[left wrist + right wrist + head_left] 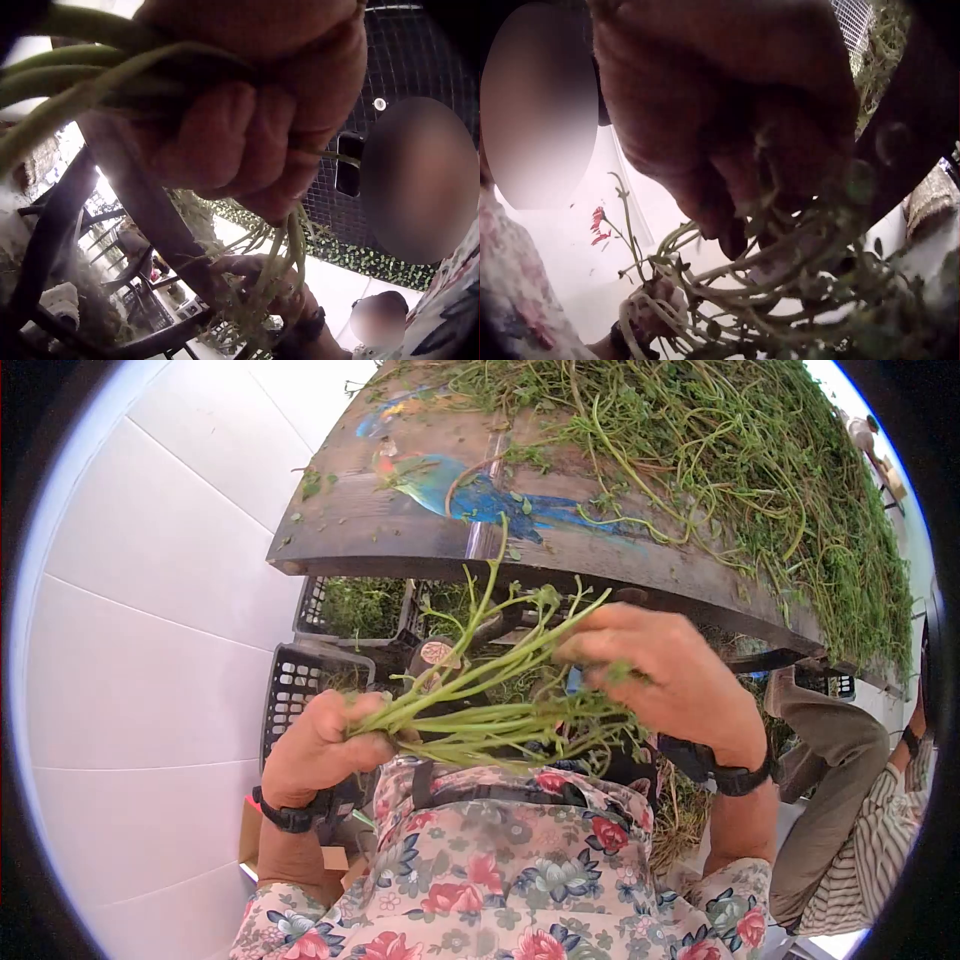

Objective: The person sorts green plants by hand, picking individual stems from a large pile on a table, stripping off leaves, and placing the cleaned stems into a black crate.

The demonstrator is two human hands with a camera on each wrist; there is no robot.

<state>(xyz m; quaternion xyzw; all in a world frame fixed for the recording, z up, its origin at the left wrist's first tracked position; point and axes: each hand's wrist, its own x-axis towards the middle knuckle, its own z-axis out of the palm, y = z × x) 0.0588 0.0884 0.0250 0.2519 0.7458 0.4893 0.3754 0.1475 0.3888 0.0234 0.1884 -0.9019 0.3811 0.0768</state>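
My left hand (325, 745) grips a bunch of long green stems (470, 712) by one end, low in front of my body. The stems fan out to the right toward small leaves. At that leafy end is my right hand (675, 675), slightly blurred, its fingers curled down among the stems with a bit of leaf at them. In the left wrist view, curled fingers (217, 135) wrap the thick stems (82, 82). The right wrist view has the right hand (735, 97) dark above tangled stems (765, 277); its fingertips are partly hidden by leaves.
A dark wooden table (400, 545) with a painted bird stands ahead, a large heap of green stems (730, 470) on its right. Black crates (290, 670) with greenery sit below its left edge, beside a white wall (150, 610). Another person's leg (830, 760) is at right.
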